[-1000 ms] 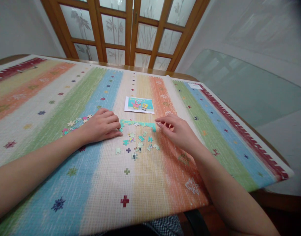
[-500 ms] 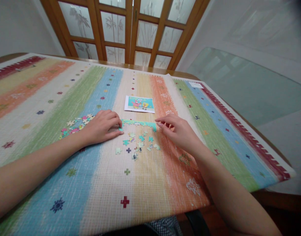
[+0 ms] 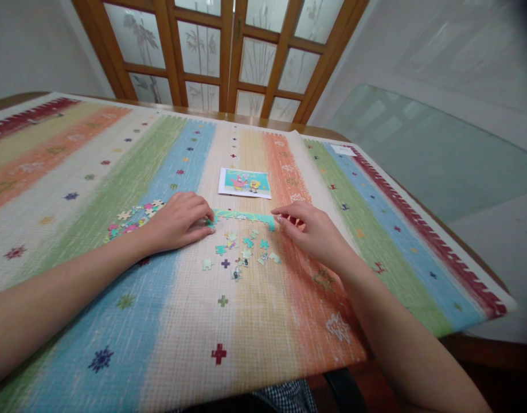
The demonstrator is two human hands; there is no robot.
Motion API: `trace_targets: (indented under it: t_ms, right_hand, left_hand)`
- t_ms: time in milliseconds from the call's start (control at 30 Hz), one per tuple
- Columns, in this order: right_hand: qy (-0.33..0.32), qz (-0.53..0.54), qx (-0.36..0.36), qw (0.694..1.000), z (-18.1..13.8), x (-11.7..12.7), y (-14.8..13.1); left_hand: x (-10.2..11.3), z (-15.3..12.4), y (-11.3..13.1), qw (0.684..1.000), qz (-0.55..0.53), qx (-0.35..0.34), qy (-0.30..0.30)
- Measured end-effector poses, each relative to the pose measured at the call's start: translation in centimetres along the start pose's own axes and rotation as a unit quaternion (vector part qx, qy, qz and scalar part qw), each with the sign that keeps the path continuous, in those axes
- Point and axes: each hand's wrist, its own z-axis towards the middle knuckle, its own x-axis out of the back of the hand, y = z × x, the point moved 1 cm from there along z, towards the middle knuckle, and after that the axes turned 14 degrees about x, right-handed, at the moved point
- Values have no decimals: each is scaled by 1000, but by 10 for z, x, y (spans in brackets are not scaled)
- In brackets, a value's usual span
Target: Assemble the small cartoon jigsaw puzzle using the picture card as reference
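Note:
A joined strip of turquoise jigsaw puzzle pieces [image 3: 246, 217] lies across the table between my hands. My left hand [image 3: 183, 222] rests at its left end, thumb and fingers curled onto the strip's edge. At the opposite end, my right hand [image 3: 304, 223] has its thumb and fingertips closed on the strip's right edge. Several loose puzzle pieces [image 3: 247, 252], turquoise, pale green and some with dark print, are scattered just below the strip. Beyond it lies a small picture card [image 3: 246, 183] with cartoon figures on a turquoise background.
A pile of mixed pink, yellow and turquoise pieces [image 3: 134, 218] lies beside my left forearm, partly hidden by it. The striped tablecloth [image 3: 194, 344] covers the table. A white slip of paper [image 3: 343, 149] sits near the far right edge. Wooden glazed doors [image 3: 229, 57] stand behind.

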Motion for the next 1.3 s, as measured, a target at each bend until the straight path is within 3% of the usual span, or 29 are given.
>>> trace_targets:
  t_ms: [300, 1300]
  right_hand:
    - [-2, 2, 2, 1000, 1, 1, -2]
    - [-19, 3, 6, 1000, 1, 0, -1]
  left_hand:
    - [-2, -1, -2, 991, 91, 83, 45]
    - [5, -3, 7, 996, 86, 23, -2]
